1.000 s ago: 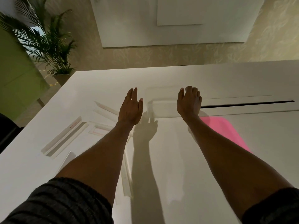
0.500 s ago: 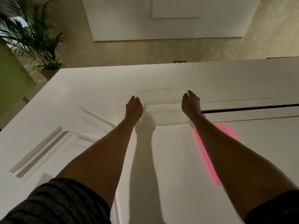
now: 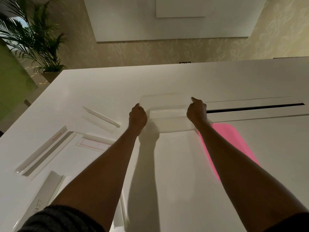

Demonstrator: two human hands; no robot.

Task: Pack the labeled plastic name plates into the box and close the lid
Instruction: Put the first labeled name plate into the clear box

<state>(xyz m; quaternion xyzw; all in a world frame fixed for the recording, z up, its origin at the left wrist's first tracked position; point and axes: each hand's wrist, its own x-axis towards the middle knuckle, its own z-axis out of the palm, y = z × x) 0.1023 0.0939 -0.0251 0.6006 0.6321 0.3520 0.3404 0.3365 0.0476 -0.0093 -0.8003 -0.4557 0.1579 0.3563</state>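
Note:
A clear plastic box [image 3: 167, 113] stands open on the white table [image 3: 167, 164] straight ahead of me. My left hand [image 3: 138, 117] grips its left edge and my right hand [image 3: 196, 111] grips its right edge. Its pink lid [image 3: 229, 141] lies flat on the table just right of my right forearm. Several clear plastic name plates lie to the left: one long plate [image 3: 100, 117] nearest the box, a flat one with a red outline [image 3: 95, 143], a long folded one [image 3: 43, 151] and one with writing [image 3: 41, 198] by my left sleeve.
A long dark slot [image 3: 254, 108] runs across the table to the right of the box. A potted palm [image 3: 38, 39] stands on the floor beyond the table's far left corner. A white panel [image 3: 167, 19] hangs on the patterned wall behind.
My hands, flat and open above the table a second ago, have reached forward and closed on the two sides of the box. The view has shifted slightly.

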